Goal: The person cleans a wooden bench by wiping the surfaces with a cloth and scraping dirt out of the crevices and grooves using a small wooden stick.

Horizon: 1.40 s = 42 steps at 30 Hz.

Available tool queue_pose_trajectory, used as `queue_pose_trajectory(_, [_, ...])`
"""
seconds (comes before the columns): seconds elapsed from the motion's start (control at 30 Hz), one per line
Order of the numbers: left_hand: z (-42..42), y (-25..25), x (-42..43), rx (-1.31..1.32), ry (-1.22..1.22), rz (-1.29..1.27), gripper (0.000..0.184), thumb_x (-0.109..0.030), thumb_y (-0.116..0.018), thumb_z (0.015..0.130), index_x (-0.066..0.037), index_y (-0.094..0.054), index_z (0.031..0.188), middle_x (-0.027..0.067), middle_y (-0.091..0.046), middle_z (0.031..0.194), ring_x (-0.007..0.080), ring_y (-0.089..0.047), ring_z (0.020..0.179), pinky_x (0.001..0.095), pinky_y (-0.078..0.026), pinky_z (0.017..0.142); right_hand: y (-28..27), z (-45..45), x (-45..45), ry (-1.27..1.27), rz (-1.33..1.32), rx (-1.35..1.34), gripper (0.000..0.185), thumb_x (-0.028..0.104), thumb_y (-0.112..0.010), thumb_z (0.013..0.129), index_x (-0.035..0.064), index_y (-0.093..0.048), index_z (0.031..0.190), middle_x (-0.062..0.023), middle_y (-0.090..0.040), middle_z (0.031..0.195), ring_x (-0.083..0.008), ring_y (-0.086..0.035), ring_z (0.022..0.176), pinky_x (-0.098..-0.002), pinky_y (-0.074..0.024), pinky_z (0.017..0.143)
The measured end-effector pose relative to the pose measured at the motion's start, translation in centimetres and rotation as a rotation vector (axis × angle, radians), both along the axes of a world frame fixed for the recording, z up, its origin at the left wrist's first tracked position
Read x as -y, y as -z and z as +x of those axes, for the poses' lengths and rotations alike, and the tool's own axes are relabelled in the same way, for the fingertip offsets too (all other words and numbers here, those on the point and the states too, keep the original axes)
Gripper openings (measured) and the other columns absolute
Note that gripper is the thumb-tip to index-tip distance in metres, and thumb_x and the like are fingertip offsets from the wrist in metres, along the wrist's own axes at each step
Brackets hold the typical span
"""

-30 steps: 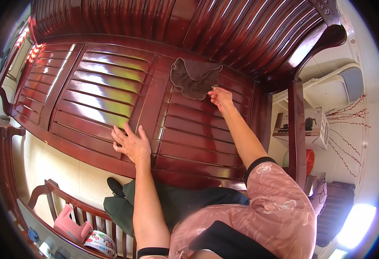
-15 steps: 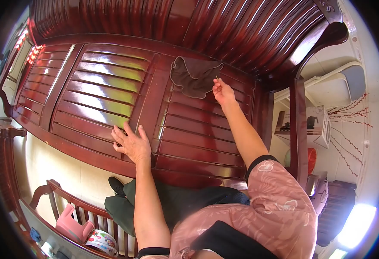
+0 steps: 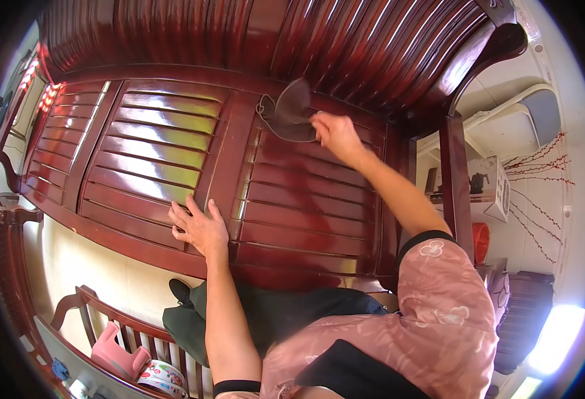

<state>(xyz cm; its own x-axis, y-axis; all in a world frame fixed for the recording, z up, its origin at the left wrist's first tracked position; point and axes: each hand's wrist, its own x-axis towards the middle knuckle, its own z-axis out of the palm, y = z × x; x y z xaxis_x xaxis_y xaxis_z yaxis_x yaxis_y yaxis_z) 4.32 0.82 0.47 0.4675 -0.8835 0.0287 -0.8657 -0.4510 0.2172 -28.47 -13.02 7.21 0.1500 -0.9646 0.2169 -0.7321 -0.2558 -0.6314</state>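
A dark brown cloth [image 3: 291, 114] with a pale stitched edge lies partly on the slatted seat of a glossy reddish wooden bench [image 3: 292, 219]. My right hand [image 3: 338, 137] is closed on its right-hand edge, and one part of the cloth is lifted and blurred. My left hand [image 3: 201, 226] rests near the front of the seat with fingers spread and nothing held, its fingertips on the wood.
The bench's ribbed backrest [image 3: 372, 53] rises behind the cloth. To the right are an armrest post [image 3: 457, 179], a printed carton [image 3: 495, 186], a folded chair [image 3: 525, 120] and red-berried twigs [image 3: 539, 169]. A pink stool [image 3: 116, 356] and a round tin [image 3: 163, 378] stand at lower left.
My right hand has moved slightly left with the cloth's edge, and part of the cloth has folded up and over to the left. My left hand stays at nearly the same spot.
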Motion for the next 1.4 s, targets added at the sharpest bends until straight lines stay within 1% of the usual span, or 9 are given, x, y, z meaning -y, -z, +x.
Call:
queue_pose_trajectory(0.03, [0.0, -0.1, 0.0, -0.002, 0.001, -0.004, 0.054, -0.041, -0.055, 0.097, -0.013, -0.046, 0.142, 0.0207, -0.031, 0.155, 0.0350, -0.022, 0.147, 0.0593, -0.021, 0.112, 1.3, -0.1, -0.8, 0.019, 0.020, -0.030, 0.013, 0.006, -0.059, 0.093, 0.0016, -0.069, 0.098, -0.0135, -0.067, 0.070, -0.0225, -0.067, 0.059, -0.0340, -0.0533, 0.057])
queue_pose_trajectory(0.13, [0.0, 0.1, 0.0, -0.006, -0.001, -0.014, 0.054, -0.041, -0.055, 0.097, -0.013, -0.046, 0.142, 0.0204, -0.031, 0.155, 0.0347, -0.022, 0.147, 0.0593, -0.021, 0.112, 3.4, -2.0, -1.8, 0.308, 0.073, 0.135, 0.013, 0.007, -0.059, 0.094, 0.0022, -0.069, 0.100, -0.0110, -0.068, 0.070, -0.0179, -0.066, 0.059, -0.0316, -0.0540, 0.058])
queue_pose_trajectory(0.23, [0.1, 0.2, -0.1, -0.003, 0.003, -0.016, 0.054, -0.041, -0.055, 0.097, -0.013, -0.046, 0.142, 0.0200, -0.031, 0.155, 0.0343, -0.022, 0.147, 0.0593, -0.021, 0.112, 4.0, -2.9, -1.5, 0.471, 0.220, 0.352, 0.017, 0.009, -0.057, 0.098, -0.0003, -0.068, 0.105, -0.0059, -0.070, 0.076, -0.0095, -0.064, 0.062, -0.0262, -0.0536, 0.058])
queue_pose_trajectory(0.43, [0.0, 0.1, -0.1, -0.003, 0.000, -0.004, 0.054, -0.042, -0.055, 0.097, -0.013, -0.046, 0.142, 0.0200, -0.029, 0.156, 0.0344, -0.022, 0.147, 0.0595, -0.021, 0.112, 3.5, -3.8, -1.6, 0.395, 0.513, 0.697, 0.017, 0.014, -0.055, 0.102, 0.0009, -0.064, 0.108, -0.0077, -0.070, 0.084, -0.0098, -0.061, 0.065, -0.0243, -0.0525, 0.059])
queue_pose_trajectory(0.53, [0.1, 0.1, 0.0, -0.001, 0.004, -0.006, 0.055, -0.043, -0.055, 0.097, -0.012, -0.046, 0.142, 0.0202, -0.029, 0.156, 0.0348, -0.022, 0.147, 0.0599, -0.021, 0.112, 2.0, -4.7, -2.5, 0.285, 0.578, 1.075, 0.013, 0.016, -0.056, 0.103, 0.0044, -0.062, 0.102, -0.0094, -0.070, 0.089, -0.0106, -0.059, 0.067, -0.0247, -0.0516, 0.063])
queue_pose_trajectory(0.67, [-0.1, 0.1, 0.1, 0.019, -0.003, -0.007, 0.054, -0.042, -0.055, 0.097, -0.014, -0.046, 0.142, 0.0193, -0.030, 0.155, 0.0342, -0.023, 0.147, 0.0590, -0.022, 0.112, 0.9, -5.8, -4.0, -0.002, 0.504, 1.511, 0.010, 0.014, -0.054, 0.103, 0.0070, -0.059, 0.097, -0.0121, -0.069, 0.096, -0.0116, -0.058, 0.075, -0.0275, -0.0492, 0.071])
queue_pose_trajectory(1.0, [-0.2, -0.1, 0.0, 0.000, 0.004, -0.016, 0.055, -0.042, -0.056, 0.097, -0.011, -0.047, 0.141, 0.0208, -0.029, 0.156, 0.0354, -0.023, 0.147, 0.0603, -0.021, 0.111, 9.1, -5.4, 1.1, 0.506, 0.157, 0.717, 0.010, 0.006, -0.057, 0.099, 0.0005, -0.061, 0.106, -0.0068, -0.073, 0.089, -0.0057, -0.062, 0.069, -0.0201, -0.0490, 0.060])
queue_pose_trajectory(1.23, [-0.1, 0.5, 0.0, 0.015, 0.009, -0.026, 0.055, -0.042, -0.056, 0.097, -0.012, -0.046, 0.142, 0.0214, -0.031, 0.156, 0.0361, -0.023, 0.146, 0.0601, -0.021, 0.111, 10.8, -5.1, 5.9, 0.678, -0.099, 0.658, 0.012, -0.002, -0.055, 0.097, 0.0007, -0.062, 0.106, -0.0039, -0.071, 0.086, -0.0073, -0.065, 0.074, -0.0225, -0.0510, 0.065])
queue_pose_trajectory(1.4, [-0.1, 0.4, -0.1, 0.041, 0.009, -0.042, 0.054, -0.041, -0.058, 0.096, -0.014, -0.046, 0.142, 0.0208, -0.032, 0.155, 0.0355, -0.025, 0.146, 0.0590, -0.022, 0.111, 12.2, -5.2, 7.2, 0.812, -0.094, 0.558, 0.011, -0.004, -0.057, 0.094, -0.0001, -0.065, 0.100, -0.0044, -0.070, 0.083, -0.0107, -0.066, 0.073, -0.0256, -0.0532, 0.068])
